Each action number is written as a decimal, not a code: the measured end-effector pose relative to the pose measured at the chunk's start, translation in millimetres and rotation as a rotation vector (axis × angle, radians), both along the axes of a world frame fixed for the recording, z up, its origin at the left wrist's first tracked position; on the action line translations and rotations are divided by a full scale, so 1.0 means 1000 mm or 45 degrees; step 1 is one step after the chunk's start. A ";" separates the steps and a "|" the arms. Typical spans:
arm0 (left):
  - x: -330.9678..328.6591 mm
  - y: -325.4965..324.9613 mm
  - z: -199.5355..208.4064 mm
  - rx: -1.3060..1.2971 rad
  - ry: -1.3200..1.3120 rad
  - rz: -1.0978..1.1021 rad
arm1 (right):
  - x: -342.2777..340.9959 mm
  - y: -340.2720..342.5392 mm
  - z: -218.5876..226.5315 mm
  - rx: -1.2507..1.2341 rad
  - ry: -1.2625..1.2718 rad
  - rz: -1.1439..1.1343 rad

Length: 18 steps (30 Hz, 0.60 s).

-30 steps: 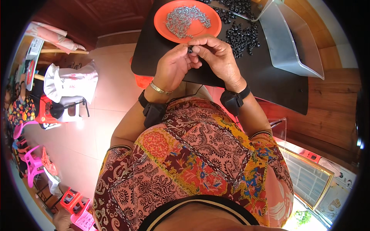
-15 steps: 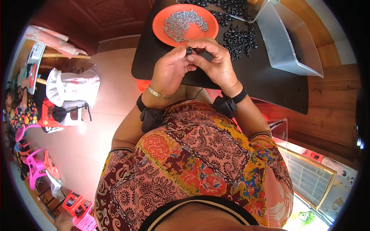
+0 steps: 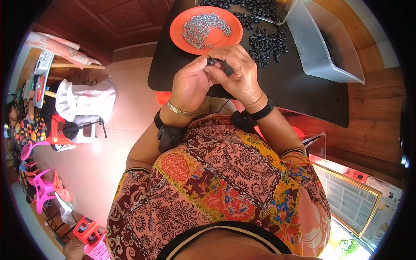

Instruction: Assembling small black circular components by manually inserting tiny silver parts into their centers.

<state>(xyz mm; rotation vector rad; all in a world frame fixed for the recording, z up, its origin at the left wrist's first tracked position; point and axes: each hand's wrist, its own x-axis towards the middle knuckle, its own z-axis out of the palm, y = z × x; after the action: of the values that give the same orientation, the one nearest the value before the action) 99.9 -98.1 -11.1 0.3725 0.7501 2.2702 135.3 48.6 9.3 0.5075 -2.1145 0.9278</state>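
A small round black plastic part (image 3: 211,61) is pinched between my two hands at the near edge of the black table. My left hand (image 3: 190,84) holds it from the left, thumb up against it, the other fingers partly hidden behind. From the right, my right hand (image 3: 240,76) closes on the same part with thumb and bent index finger. Just beyond my fingertips stands an orange-red plate (image 3: 176,37) with many small silvery metal pieces (image 3: 197,32). To the right of it lies a loose pile of similar black parts (image 3: 267,45).
A clear grey plastic bin (image 3: 310,56) stands on its side of the black table (image 3: 299,95) at the right, with black parts inside. Another clear tray (image 3: 284,15) with black parts is at the back. Leftward on the floor are a white sack (image 3: 84,97), stools and a seated person (image 3: 32,125).
My hands have shifted slightly, and the right fingers have turned a little around the black part, which now shows more plainly. The view has moved slightly.
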 end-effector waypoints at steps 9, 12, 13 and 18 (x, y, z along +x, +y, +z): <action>0.003 0.003 0.006 -0.065 -0.092 0.049 | 0.006 -0.005 0.005 0.195 0.070 -0.116; 0.005 0.003 0.005 -0.092 -0.155 0.065 | 0.007 -0.007 0.002 0.235 0.058 -0.133; 0.005 0.003 0.006 -0.130 -0.179 0.085 | 0.006 -0.006 0.001 0.264 0.047 -0.121; 0.008 0.006 0.020 -0.138 -0.054 -0.005 | 0.012 -0.001 0.013 0.156 -0.078 -0.114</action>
<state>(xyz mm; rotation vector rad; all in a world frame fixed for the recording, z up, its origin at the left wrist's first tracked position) 108.3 -92.0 9.1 0.2735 0.8453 2.2159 147.1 47.2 21.9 0.4468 -2.2404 0.7758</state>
